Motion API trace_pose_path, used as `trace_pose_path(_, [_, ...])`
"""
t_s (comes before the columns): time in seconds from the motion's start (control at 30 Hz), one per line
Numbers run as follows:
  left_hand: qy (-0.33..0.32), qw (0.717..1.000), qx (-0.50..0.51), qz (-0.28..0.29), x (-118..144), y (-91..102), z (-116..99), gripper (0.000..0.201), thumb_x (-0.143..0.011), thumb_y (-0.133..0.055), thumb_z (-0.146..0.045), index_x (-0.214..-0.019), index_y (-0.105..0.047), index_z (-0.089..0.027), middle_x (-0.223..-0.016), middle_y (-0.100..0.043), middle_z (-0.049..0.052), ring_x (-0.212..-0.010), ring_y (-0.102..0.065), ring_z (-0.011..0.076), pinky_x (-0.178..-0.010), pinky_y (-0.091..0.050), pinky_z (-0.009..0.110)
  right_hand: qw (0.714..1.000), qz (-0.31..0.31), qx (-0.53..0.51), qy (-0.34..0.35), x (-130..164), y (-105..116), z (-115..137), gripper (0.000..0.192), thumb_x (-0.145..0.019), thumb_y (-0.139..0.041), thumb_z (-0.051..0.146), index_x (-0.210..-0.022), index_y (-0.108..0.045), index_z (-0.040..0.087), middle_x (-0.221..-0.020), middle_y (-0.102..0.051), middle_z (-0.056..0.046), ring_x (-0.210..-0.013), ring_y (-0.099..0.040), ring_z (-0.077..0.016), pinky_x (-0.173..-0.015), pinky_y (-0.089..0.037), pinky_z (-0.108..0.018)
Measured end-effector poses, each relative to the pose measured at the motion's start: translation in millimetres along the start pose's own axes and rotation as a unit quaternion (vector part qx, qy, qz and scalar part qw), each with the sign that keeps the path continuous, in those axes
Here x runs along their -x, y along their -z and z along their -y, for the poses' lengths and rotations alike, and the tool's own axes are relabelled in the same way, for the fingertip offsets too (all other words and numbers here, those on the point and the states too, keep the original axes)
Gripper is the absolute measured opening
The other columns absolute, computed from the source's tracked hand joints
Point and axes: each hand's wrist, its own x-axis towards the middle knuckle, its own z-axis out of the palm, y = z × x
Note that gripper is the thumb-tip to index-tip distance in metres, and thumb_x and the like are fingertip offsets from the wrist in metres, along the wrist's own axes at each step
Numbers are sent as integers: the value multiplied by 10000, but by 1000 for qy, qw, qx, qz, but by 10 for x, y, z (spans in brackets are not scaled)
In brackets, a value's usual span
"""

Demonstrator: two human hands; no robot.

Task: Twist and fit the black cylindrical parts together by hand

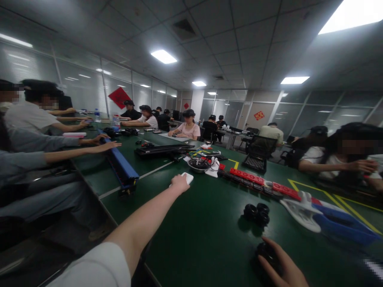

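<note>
My right hand [281, 265] at the frame's bottom cups a black wheel [265, 255], clamped over it, while my left hand [179, 184] stretches mid-frame, closing on a white block [188, 177] I judge needs lifting next.

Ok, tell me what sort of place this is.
Probably a shared workroom in an office: a long green table seats many people wearing headsets, under a tiled ceiling with glass partitions behind. Red power strips and small black parts lie about.
</note>
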Motion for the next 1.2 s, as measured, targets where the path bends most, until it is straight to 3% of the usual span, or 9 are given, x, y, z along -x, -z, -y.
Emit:
trace_pose_path(0.2, [-20, 999, 28, 11, 158, 91, 88, 289, -878, -503, -283, -1132, -479, -148, -1107, -520, 82, -928, -551, 210, -767, -473, 394, 1000, -4, 1, 16, 24, 0, 57, 471, -746, -489, 423, -1143, -505, 170, -1107, -607, -110, -1002, -583, -253, -856, -474, -350])
trace_pose_path(0.33, [-36, 998, 58, 8, 360, 149, 148, 694, -707, -641, -439, -1292, -337, -222, -1130, -543, 115, -990, -545, 294, -753, -460, 360, 1000, 8, 1, 16, 32, 1, 68, 477, -753, -480, 411, -1160, -482, 161, -1142, -578, -116, -1039, -555, -251, -883, -453, -357])
trace_pose_path(0.4, [-47, 996, 76, -1, 489, 204, 158, 776, -687, -616, -481, -1333, -269, -226, -1157, -537, 122, -998, -543, 303, -747, -457, 355, 1000, 20, 4, 11, 39, 2, 76, 492, -764, -459, 417, -1176, -457, 148, -1161, -558, -127, -1058, -539, -254, -896, -441, -367])
trace_pose_path(0.57, [-84, 988, 125, -31, 932, 497, 87, 850, -703, -555, -531, -1376, -110, -267, -1269, -456, 92, -1061, -506, 278, -788, -438, 341, 999, 40, 5, 4, 55, -3, 80, 497, -781, -436, 413, -1204, -399, 155, -1191, -523, -128, -1100, -502, -250, -935, -400, -384])
trace_pose_path(0.7, [-121, 959, 250, -48, 1473, 663, 5, 809, -695, -592, -471, -1365, -180, -280, -1300, -426, 82, -1099, -474, 292, -842, -416, 379, 1000, 23, -14, 5, 61, 0, 87, 540, -777, -457, 403, -1247, -326, 170, -1197, -506, -118, -1121, -481, -247, -949, -383, -390])
trace_pose_path(0.87, [-177, 910, 373, -38, 2194, 432, 54, 766, -673, -622, -348, -1343, -257, -286, -1283, -445, 57, -1082, -493, 264, -850, -443, 370, 999, -28, -26, 20, 93, 49, 148, 527, -805, -441, 400, -1259, -294, 177, -1215, -462, -122, -1098, -483, -255, -917, -400, -417])
trace_pose_path(0.97, [-202, 897, 393, -29, 2530, 252, 169, 792, -620, -646, -259, -1330, -295, -286, -1291, -441, 50, -1119, -464, 269, -909, -413, 385, 998, -54, -18, 37, 118, 76, 186, 513, -822, -419, 398, -1252, -298, 146, -1229, -437, -142, -1099, -470, -256, -924, -387, -427])
trace_pose_path(1.07, [-234, 889, 392, -29, 2775, 155, 303, 814, -575, -673, -238, -1310, -333, -307, -1308, -427, 42, -1138, -444, 286, -948, -378, 417, 995, -84, 1, 48, 125, 98, 205, 521, -824, -411, 405, -1245, -311, 114, -1223, -438, -159, -1099, -464, -268, -927, -378, -445])
trace_pose_path(1.2, [-240, 887, 392, -44, 2943, 48, 450, 775, -569, -714, -360, -1274, -396, -320, -1273, -477, 42, -1105, -482, 289, -928, -407, 397, 990, -117, 28, 78, 115, 174, 264, 516, -798, -444, 407, -1201, -389, 90, -1198, -463, -174, -1124, -435, -301, -940, -353, -479])
